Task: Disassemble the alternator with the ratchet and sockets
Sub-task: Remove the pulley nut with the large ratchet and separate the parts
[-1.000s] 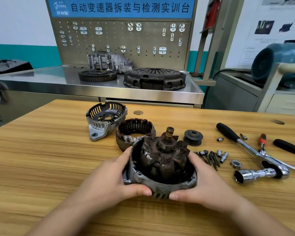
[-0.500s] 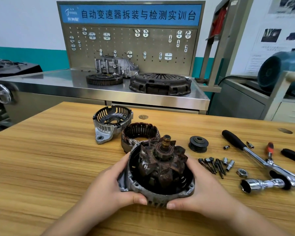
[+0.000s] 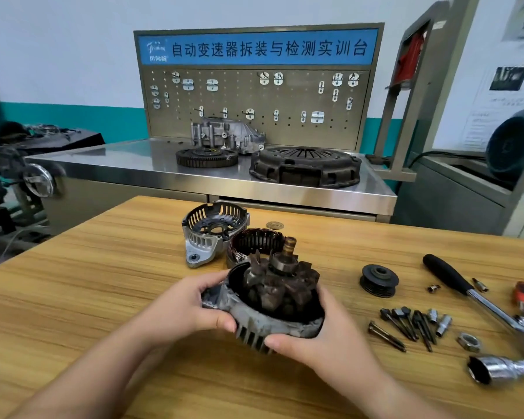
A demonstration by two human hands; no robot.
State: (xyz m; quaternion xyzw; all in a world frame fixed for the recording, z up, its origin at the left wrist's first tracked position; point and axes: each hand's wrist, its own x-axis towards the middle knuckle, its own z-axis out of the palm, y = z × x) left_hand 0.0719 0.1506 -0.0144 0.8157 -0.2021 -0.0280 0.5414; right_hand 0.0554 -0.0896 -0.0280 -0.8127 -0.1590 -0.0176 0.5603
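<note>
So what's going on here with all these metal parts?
A person is taking an alternator apart. The left hand and right hand grip one housing half, tilted, with the rusty rotor in it. The other housing half, winding ring, pulley, bolts and ratchet lie on the wooden table.

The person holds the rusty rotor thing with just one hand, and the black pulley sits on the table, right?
Not quite: the head view shows two hands, the left hand and right hand, both gripping the housing around the rusty rotor. The pulley does sit on the table.
</note>
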